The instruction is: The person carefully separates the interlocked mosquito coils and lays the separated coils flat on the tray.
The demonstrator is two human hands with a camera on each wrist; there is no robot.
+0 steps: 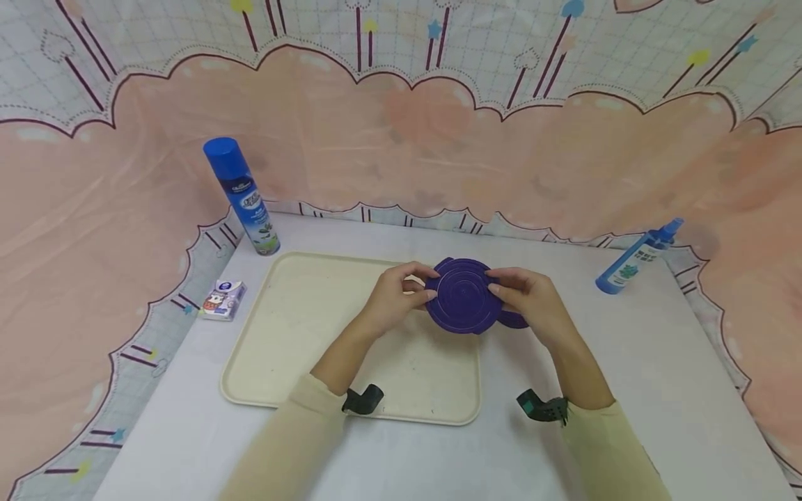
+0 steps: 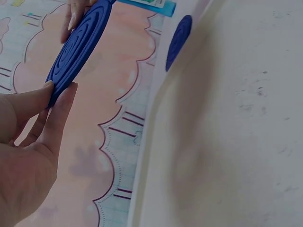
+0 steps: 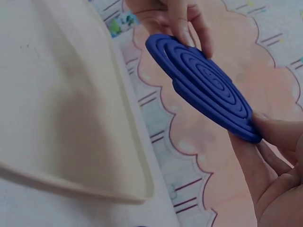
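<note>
A round purple coaster (image 1: pixel 464 296) with concentric rings is held up over the right part of a cream tray (image 1: pixel 282 348). My left hand (image 1: pixel 391 299) pinches its left edge between thumb and fingers; my right hand (image 1: pixel 532 303) pinches the opposite edge. In the right wrist view the coaster (image 3: pixel 208 85) looks bluer, and its rim has a step, like two layers slightly offset. Another purple coaster (image 1: pixel 514 319) lies on the table just right of the tray, partly hidden behind the held one and my right hand. It also shows beyond the tray's rim in the left wrist view.
A blue spray can (image 1: pixel 244 198) stands behind the tray's left corner. Left of the tray lies a small white-and-purple packet (image 1: pixel 223 300). A blue spray bottle (image 1: pixel 638 257) stands at the table's far right. Patterned cloth (image 1: pixel 376 153) hangs around the white table (image 1: pixel 626 362).
</note>
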